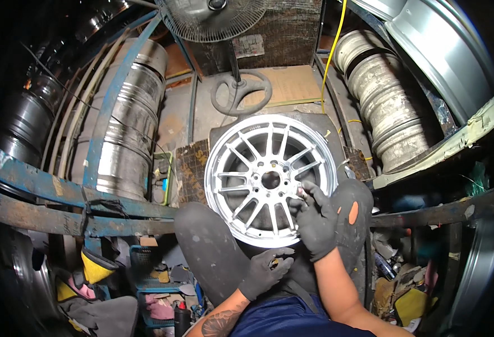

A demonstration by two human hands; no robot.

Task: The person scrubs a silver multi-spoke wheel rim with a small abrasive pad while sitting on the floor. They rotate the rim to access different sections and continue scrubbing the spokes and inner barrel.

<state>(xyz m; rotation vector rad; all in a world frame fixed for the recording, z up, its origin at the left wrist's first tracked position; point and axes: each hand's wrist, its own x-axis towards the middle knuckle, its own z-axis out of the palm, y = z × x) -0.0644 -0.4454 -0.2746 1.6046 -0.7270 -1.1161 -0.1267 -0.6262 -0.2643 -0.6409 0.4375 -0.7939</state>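
Note:
A silver multi-spoke wheel rim [271, 156] lies face up in front of me, its near edge between my knees. My right hand [315, 224], in a dark grey glove, is over the rim's right-hand spokes, next to the hub. Its fingers are bent toward the thumb, with something small and pale at the tips that I cannot make out. My left hand [265, 273], gloved alike, rests low over my lap, just short of the rim's near edge. Its fingers curl around a small yellowish bit that is too small to name.
A black pedestal fan [216, 25] stands at the back, with a steering wheel [241, 92] on its pole. Stacked bare rims [132, 123] line the left and more rims [390, 101] the right, behind metal frames. Blue baskets [146, 261] and sanding pads lie lower left; a yellow cable [334, 50] hangs behind.

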